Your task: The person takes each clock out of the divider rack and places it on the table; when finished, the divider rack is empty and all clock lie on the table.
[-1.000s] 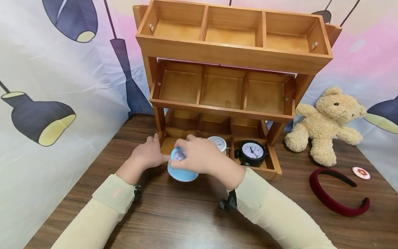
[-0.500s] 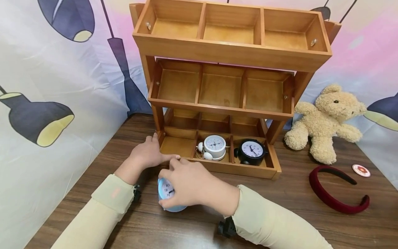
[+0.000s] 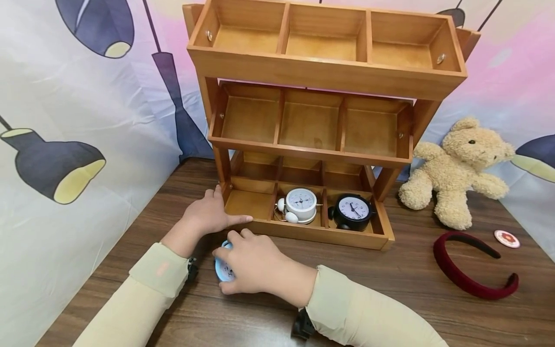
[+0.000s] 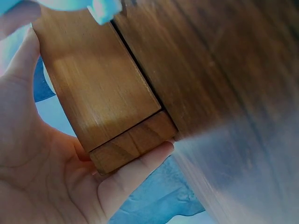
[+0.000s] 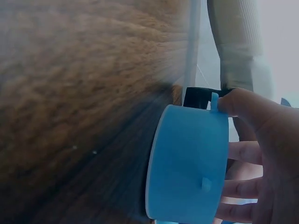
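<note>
Blue clock [image 3: 223,268], right hand [image 3: 259,262] clasping it from above, left hand [image 3: 208,212] gripping wooden shelf [image 3: 329,236]

left hand [image 3: 209,213]: fingers extended, thumb spread; right hand [image 3: 253,262]: fingers and thumb curled

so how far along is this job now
Probably unloading. Done: the blue clock has moved away from the shelf. In hand: that clock, still held by the right hand. Seemingly left: the white clock and black clock, both sitting in the shelf.
</note>
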Tool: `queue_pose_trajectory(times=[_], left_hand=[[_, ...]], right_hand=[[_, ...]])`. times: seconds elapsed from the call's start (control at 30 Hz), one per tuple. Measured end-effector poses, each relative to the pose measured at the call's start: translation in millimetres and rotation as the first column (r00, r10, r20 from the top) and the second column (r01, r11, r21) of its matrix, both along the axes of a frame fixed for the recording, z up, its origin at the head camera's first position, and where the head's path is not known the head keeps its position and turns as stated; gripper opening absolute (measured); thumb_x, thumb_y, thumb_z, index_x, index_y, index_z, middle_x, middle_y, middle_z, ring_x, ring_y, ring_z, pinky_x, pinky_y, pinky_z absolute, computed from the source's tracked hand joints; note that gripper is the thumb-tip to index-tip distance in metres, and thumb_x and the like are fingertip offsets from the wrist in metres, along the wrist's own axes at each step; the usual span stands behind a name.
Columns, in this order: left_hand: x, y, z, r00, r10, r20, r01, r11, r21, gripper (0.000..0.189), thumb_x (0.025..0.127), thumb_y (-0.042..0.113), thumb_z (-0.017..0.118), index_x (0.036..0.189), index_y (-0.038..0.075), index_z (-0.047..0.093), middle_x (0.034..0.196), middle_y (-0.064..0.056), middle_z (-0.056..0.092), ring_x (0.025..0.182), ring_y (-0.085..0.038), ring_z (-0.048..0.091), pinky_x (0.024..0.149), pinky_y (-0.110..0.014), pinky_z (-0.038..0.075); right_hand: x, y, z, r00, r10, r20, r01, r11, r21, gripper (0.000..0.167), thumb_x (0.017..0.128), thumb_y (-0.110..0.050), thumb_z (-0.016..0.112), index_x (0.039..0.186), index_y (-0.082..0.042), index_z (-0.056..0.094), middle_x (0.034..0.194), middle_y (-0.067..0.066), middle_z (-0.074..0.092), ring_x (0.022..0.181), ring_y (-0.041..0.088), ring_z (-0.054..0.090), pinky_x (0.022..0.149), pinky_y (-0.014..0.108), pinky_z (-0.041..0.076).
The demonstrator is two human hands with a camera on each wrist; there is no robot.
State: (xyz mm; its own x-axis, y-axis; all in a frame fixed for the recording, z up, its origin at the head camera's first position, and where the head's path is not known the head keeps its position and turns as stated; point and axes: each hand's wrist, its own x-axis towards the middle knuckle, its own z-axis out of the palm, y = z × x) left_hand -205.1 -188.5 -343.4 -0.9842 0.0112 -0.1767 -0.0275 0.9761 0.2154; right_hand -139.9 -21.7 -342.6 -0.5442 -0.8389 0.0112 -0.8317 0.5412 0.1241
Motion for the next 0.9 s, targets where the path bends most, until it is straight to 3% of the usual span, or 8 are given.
queue_pose_trajectory(times=[0.63, 0.9], left_hand=[[0.1, 0.5, 0.0, 1.000, 0.004, 0.001, -0.004, 1.000, -0.001, 0.132, 0.077, 0.084, 0.055, 0.150, -0.018, 0.012, 0.151, -0.041, 0.021, 0.123, -0.057, 0.046, 0.095, -0.062, 0.045], [0.3, 0.1, -0.1, 1.000, 0.007, -0.004, -0.007, 1.000, 0.006, 0.133, 0.076, 0.084, 0.056, 0.150, -0.018, 0.012, 0.150, -0.041, 0.024, 0.121, -0.057, 0.048, 0.093, -0.061, 0.046]], right_hand=[[-4.5, -2, -1.9, 0.999, -0.014, 0.042, 0.015, 1.000, -0.024, 0.058, 0.086, -0.064, 0.062, 0.137, -0.036, 0.059, 0.125, -0.002, 0.057, 0.102, 0.014, 0.058, 0.064, 0.031, 0.053], [-7.9, 12, 7.8, 0.996, -0.044, 0.083, 0.047, 0.998, -0.041, 0.067, 0.085, -0.074, 0.057, 0.141, -0.036, 0.056, 0.133, -0.002, 0.057, 0.117, 0.016, 0.057, 0.078, 0.036, 0.055]])
